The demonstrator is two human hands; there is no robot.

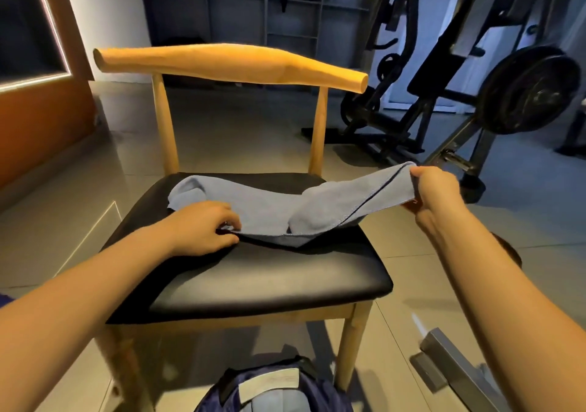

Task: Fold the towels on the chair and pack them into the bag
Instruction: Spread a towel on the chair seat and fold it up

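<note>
**Towel held on chair**

A light blue terry towel (269, 208) is laid on the black padded seat of a wooden chair (269, 280). Its near edge is pinched by the left hand (203, 229); its right end is gripped, raised, by the right hand (436, 192). A dark blue bag (272, 391) is set on the floor below.
</note>
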